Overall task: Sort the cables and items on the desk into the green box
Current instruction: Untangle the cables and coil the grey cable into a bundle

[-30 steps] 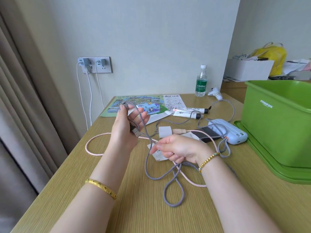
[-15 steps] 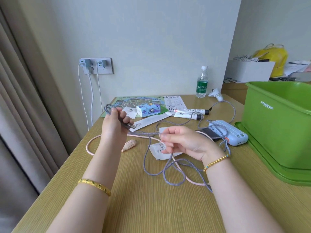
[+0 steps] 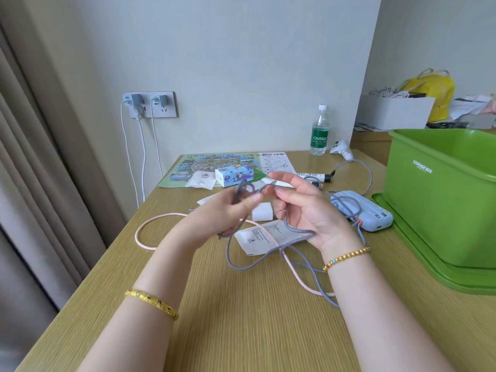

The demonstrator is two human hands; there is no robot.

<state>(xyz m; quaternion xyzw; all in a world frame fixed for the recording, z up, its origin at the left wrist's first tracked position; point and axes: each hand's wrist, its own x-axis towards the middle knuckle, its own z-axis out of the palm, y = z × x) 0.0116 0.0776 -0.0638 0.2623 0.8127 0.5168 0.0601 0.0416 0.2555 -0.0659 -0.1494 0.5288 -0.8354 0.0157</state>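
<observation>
left hand (image 3: pixel 222 216): grip pinched on coiled grey cable (image 3: pixel 268 253)
right hand (image 3: pixel 303 210): grip curled round same cable
green box (image 3: pixel 440 200): right on table (image 3: pixel 241 318)

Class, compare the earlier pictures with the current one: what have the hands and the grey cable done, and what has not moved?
The left hand and right hand have come together, both holding the grey cable and gathering it into small loops; less of it lies on the desk. The pink cable, power bank and green box stayed put.

Left hand (image 3: pixel 228 210) blurred, fingers curled and gripping, right hand (image 3: pixel 303 210) palm up, fingers pinching
</observation>
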